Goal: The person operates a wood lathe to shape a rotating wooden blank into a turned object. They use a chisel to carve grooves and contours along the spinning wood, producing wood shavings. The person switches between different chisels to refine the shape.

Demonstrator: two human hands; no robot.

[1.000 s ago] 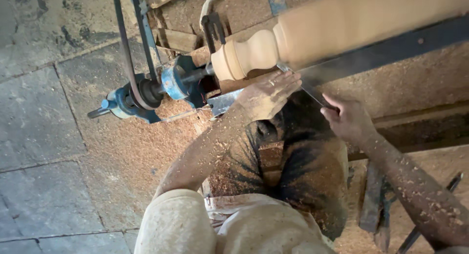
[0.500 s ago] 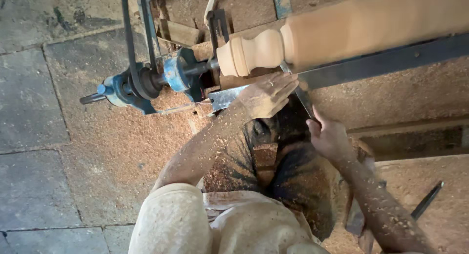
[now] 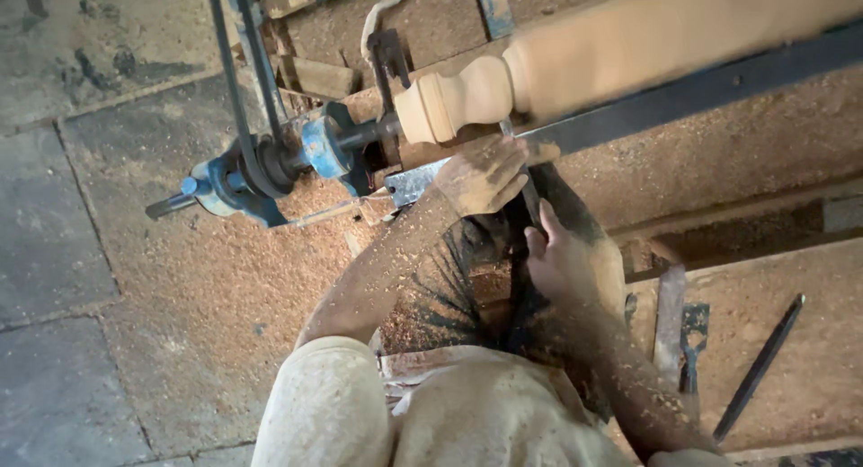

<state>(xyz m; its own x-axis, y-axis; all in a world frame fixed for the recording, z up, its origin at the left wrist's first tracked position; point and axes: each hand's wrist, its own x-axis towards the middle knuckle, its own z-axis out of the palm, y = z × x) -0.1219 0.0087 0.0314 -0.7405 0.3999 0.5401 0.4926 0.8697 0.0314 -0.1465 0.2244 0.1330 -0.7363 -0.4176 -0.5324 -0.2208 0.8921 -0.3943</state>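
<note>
While both hands grip the chisel point(image 3: 530, 193), left hand point(image 3: 485, 175) should stay braced on the tool rest point(image 3: 683, 94), right hand point(image 3: 566, 265) steadying against the turned spindle point(image 3: 557, 76)

Floor: grey stone slabs point(image 3: 54, 224), worn and stained, left of the sawdust bed point(image 3: 225, 278). Sawdust: thick tan layer, spreading right from the slabs. Loose dark metal rod point(image 3: 760, 366) lying on sawdust, far right of the slabs.
</note>
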